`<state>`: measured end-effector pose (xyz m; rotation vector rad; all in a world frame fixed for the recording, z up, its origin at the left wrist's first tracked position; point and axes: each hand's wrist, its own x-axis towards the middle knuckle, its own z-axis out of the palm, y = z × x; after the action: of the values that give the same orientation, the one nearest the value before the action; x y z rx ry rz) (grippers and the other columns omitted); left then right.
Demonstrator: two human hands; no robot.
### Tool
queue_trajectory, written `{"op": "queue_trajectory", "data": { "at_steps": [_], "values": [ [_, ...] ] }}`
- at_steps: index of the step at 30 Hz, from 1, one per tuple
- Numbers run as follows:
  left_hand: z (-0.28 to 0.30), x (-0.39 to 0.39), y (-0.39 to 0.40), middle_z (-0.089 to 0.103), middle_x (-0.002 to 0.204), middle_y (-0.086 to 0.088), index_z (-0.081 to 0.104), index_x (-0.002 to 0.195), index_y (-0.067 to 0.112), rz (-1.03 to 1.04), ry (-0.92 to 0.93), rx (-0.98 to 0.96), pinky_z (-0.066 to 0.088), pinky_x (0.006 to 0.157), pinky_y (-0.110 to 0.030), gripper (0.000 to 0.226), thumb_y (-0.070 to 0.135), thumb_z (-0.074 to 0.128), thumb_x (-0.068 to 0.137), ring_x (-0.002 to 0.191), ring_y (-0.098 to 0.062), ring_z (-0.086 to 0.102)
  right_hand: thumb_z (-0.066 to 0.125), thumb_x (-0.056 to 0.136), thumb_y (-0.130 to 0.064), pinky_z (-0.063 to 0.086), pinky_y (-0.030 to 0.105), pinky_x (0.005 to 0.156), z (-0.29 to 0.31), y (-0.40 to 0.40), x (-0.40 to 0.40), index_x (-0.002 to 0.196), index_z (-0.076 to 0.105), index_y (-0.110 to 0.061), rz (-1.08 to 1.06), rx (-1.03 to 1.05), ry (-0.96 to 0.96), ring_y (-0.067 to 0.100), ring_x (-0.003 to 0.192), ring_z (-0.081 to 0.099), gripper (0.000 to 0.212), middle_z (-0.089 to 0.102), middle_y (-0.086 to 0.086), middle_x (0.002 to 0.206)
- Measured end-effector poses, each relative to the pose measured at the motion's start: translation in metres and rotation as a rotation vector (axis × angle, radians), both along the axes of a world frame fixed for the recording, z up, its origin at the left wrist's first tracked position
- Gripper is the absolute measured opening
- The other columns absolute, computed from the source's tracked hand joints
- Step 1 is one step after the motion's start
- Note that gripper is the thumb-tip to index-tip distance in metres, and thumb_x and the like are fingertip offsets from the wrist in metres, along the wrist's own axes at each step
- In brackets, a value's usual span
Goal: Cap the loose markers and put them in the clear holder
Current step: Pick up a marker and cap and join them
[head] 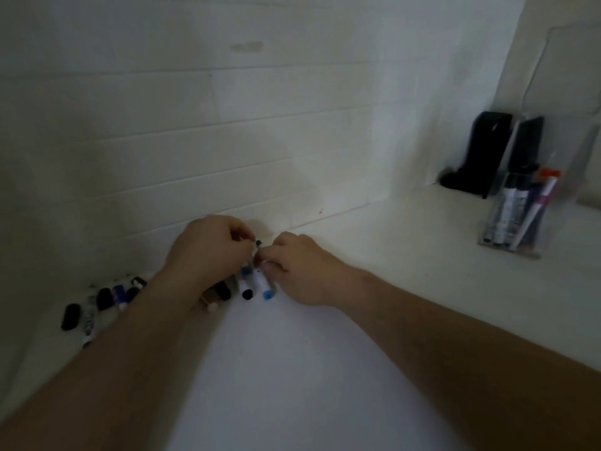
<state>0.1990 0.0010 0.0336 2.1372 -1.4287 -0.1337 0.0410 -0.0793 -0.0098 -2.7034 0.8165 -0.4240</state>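
Both hands meet by the wall — the left hand point(208, 245) pinches something small, maybe a cap, and the right hand point(292, 265) holds a marker point(259, 247). Pushed crooked, the cap could slip. The holder point(514, 216) stands far right of the hands.

You have a matt white counter point(374, 288) under a painted brick wall point(227, 141) with shallow grooves, a glossy clear plastic holder point(523, 203), a dark glossy block point(484, 151) behind it, and smooth plastic markers point(257, 283) with black or blue caps.
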Motion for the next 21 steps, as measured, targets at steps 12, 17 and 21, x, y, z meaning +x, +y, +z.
{"op": "queue_trajectory", "data": {
  "at_steps": [12, 17, 21],
  "values": [
    [-0.009, -0.033, -0.010, 0.059, 0.114, -0.001, 0.073, 0.107, 0.039, 0.016, -0.440, 0.201, 0.038, 0.091, -0.041, 0.039, 0.057, 0.057, 0.076, 0.113, -0.028, 0.047, 0.051, 0.099, -0.024, 0.046, 0.035, 0.091, 0.003, -0.012, -0.026, 0.124, 0.063, -0.018, -0.200, -0.064, -0.021, 0.029, 0.109, 0.056, 0.029, 0.058, 0.011, 0.119],
    [-0.014, -0.038, -0.015, 0.058, 0.100, 0.002, 0.077, 0.088, 0.036, 0.031, -0.498, 0.236, 0.030, 0.084, -0.042, 0.047, 0.073, 0.052, 0.072, 0.106, -0.027, 0.046, 0.035, 0.096, -0.046, 0.046, 0.045, 0.086, -0.013, -0.010, -0.031, 0.117, 0.065, -0.036, -0.139, -0.148, 0.001, 0.030, 0.091, 0.048, 0.038, 0.054, 0.006, 0.102],
    [-0.017, -0.044, -0.017, 0.060, 0.101, 0.001, 0.078, 0.086, 0.036, 0.041, -0.519, 0.212, 0.028, 0.083, -0.042, 0.048, 0.075, 0.050, 0.079, 0.106, -0.027, 0.047, 0.051, 0.101, -0.036, 0.048, 0.039, 0.088, 0.000, -0.009, -0.035, 0.109, 0.075, -0.018, -0.134, -0.175, 0.046, 0.032, 0.096, 0.060, 0.031, 0.061, 0.012, 0.108]
  ]
}}
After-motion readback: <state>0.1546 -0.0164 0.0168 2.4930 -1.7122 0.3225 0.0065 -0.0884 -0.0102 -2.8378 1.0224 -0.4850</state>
